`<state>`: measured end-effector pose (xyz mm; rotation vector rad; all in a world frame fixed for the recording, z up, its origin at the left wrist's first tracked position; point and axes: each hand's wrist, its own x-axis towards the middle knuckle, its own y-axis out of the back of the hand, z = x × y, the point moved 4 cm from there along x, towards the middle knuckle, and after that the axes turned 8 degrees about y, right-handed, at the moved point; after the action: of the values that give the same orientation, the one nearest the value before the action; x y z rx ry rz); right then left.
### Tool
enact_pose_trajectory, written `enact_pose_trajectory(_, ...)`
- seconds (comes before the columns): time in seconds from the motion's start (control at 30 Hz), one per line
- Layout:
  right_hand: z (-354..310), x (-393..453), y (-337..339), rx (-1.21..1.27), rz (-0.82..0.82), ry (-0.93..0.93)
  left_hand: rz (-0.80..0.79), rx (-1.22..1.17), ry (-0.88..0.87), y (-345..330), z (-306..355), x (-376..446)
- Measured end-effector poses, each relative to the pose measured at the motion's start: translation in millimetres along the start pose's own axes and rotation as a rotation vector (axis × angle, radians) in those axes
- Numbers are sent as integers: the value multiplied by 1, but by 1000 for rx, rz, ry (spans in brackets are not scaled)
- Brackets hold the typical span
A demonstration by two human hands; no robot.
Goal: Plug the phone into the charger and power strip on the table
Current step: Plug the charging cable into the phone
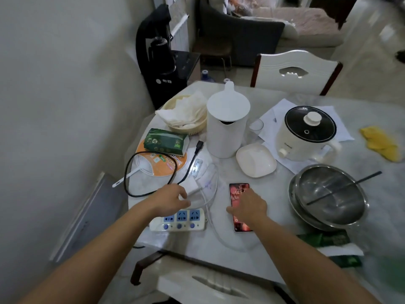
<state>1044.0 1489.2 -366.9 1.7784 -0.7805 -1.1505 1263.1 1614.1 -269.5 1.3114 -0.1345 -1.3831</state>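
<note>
A phone (pixel 237 224) with a lit screen lies flat on the marble table (pixel 252 251), near the front edge. My right hand (pixel 248 208) rests on top of it, fingers spread over the screen. A white power strip (pixel 179 220) with three blue sockets lies to the left of the phone. My left hand (pixel 169 199) hovers just beyond the strip, fingers curled beside a white charger block (pixel 190 185). The charger's white cable (pixel 215 229) loops down between strip and phone. Whether the left fingers touch the charger is unclear.
A black cord (pixel 129 172) coils at the left. Behind stand a white kettle (pixel 225 126), a white dish (pixel 256 160), a small electric pot (pixel 306 134) and stacked steel bowls (pixel 328 196). A tissue pack (pixel 166 141), fan and basket sit back left. Chairs stand front and far side.
</note>
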Motion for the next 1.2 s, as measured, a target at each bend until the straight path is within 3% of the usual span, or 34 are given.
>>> enact_pose_trajectory(0.17, 1, -9, 3, -59, 10, 5, -47, 13, -7, -9, 0, 6)
enact_pose_trajectory(0.47, 43, -46, 1, 248, 64, -201, -65, 81, -25, -18, -8, 23)
enact_pose_trajectory(0.77, 24, -57, -15, 149, 93, -147, 133, 23, 54, -26, -45, 26)
enact_pose_trajectory(0.9, 10, -54, -20, 121, 100, -178, 248, 92, 8, -26, -63, 27)
enact_pose_trajectory(1.2, 3, -45, -28, 152, 108, -186, 113, 313, -38, -60, -97, 29)
